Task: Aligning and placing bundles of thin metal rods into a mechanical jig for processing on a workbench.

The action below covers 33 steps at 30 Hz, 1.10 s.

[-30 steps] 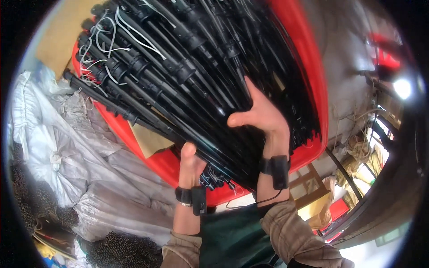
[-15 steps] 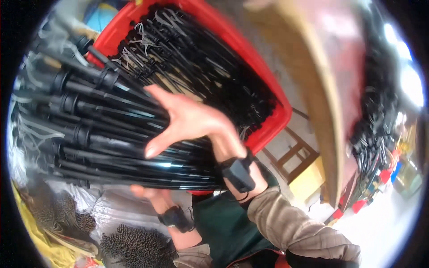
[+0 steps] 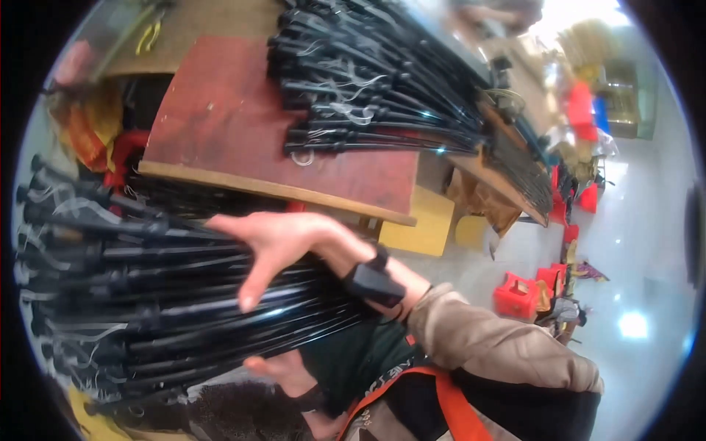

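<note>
A thick bundle of black rods with collars and thin pale cords at the far left ends lies across my arms. My right hand rests over the top of it, fingers curled past the far side and thumb bent down over the near side. Below the bundle, my left hand supports it from underneath; most of its fingers are hidden by the rods. A dark band with a black box sits on my right wrist, and a dark band on my left.
A red-topped table stands ahead, its wooden edge close to the bundle. On it lies a pile of similar black rods. A yellow stool is under the table; red stools stand farther right. Yellow-handled pliers lie at the far left.
The view has swung from the red crate full of rods to the red table with its pile. The bundle stays in both my hands and has moved along with me.
</note>
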Tool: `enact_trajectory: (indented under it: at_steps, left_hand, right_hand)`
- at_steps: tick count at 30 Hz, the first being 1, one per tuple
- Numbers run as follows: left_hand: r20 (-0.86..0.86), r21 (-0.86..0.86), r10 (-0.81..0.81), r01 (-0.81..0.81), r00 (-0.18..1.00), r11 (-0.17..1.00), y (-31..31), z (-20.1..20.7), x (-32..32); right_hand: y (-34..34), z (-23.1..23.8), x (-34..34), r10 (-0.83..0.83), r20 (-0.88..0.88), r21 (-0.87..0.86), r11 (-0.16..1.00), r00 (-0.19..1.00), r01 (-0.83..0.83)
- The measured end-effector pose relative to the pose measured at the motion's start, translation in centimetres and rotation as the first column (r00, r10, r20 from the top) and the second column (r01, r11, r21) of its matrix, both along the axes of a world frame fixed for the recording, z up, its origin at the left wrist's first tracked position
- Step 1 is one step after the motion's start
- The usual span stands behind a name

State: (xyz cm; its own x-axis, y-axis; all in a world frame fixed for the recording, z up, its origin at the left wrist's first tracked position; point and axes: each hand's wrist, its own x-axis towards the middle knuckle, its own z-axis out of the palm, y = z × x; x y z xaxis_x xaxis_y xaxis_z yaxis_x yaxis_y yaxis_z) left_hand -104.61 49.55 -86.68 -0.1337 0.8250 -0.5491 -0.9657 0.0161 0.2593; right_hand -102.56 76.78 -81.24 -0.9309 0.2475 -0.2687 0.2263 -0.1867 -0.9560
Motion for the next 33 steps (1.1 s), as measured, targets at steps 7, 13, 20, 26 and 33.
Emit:
enact_trajectory:
  at_steps: [7,13,20,26,33]
  left_hand:
    - [-0.102,0.069,-0.002,0.009,0.995,0.998,9.2,8.0,12.5]
    - [-0.044,0.091,-0.045,0.049,0.998,0.995,17.4,6.3,27.7]
    - [-0.145,-0.155,-0.357,0.335,0.923,0.929,32.5,2.5,38.2]
    - [-0.208,-0.138,-0.377,0.355,0.902,0.925,36.5,1.1,39.8]
    - [-0.295,-0.267,-0.513,0.445,0.806,0.854,40.4,3.9,40.2]
  right_hand:
    - [5.0,8.4,19.0,-0.204,-0.003,-0.025,0.979,0.979,0.204]
    - [12.8,11.1,35.9,-0.272,0.206,0.22,0.949,0.94,0.226]
    - [23.5,4.6,45.9,-0.56,0.288,0.779,0.609,0.777,0.15]
    - [23.8,4.0,46.6,-0.72,0.168,0.906,0.381,0.673,0.181]
    - [24.5,4.6,46.6,-0.762,-0.259,0.961,-0.14,0.594,0.239]
